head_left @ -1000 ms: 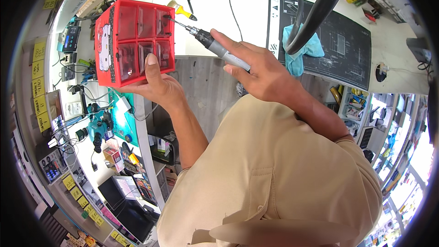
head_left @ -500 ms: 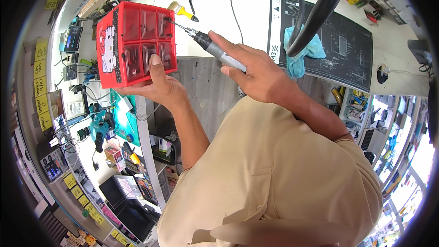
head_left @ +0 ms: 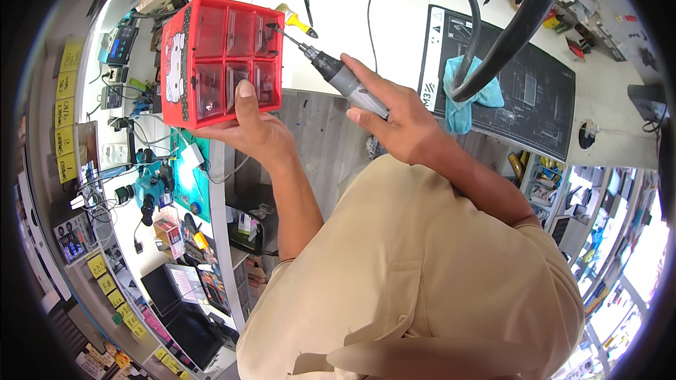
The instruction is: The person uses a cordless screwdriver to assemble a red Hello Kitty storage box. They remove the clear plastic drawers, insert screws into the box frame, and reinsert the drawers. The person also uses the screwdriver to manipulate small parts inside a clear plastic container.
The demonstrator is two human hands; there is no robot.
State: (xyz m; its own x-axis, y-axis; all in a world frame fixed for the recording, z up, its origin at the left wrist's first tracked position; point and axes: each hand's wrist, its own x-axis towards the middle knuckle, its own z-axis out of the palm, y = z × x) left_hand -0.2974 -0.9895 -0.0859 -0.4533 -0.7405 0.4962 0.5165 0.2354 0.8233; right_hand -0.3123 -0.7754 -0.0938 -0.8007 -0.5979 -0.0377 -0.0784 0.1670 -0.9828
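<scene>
A small red drawer cabinet [head_left: 224, 61] with clear drawer fronts and a cartoon cat on its side is held up at the upper left. My left hand [head_left: 260, 130] grips it from below, the thumb pressed on the front of a lower drawer; the fingers behind are partly hidden. In my right hand [head_left: 405, 119] is a grey and black pen-shaped rotary tool [head_left: 346, 83], closed in between thumb and fingers. Its thin bit reaches the upper right drawer, near a small dark piece [head_left: 272, 27]. Whether the bit touches it, I cannot tell.
Behind the cabinet, a yellow-handled brush [head_left: 301, 24] and a black pen [head_left: 308, 8] lie on the white bench [head_left: 338, 21]. A thick black hose [head_left: 517, 35] hangs over a blue cloth [head_left: 472, 88] and a black mat [head_left: 539, 91]. A teal microscope [head_left: 149, 183] stands at left.
The whole view has shifted slightly. The cabinet has turned a little, showing less of its cartoon side. Both hands keep their hold, and the bit stays by the upper right drawer.
</scene>
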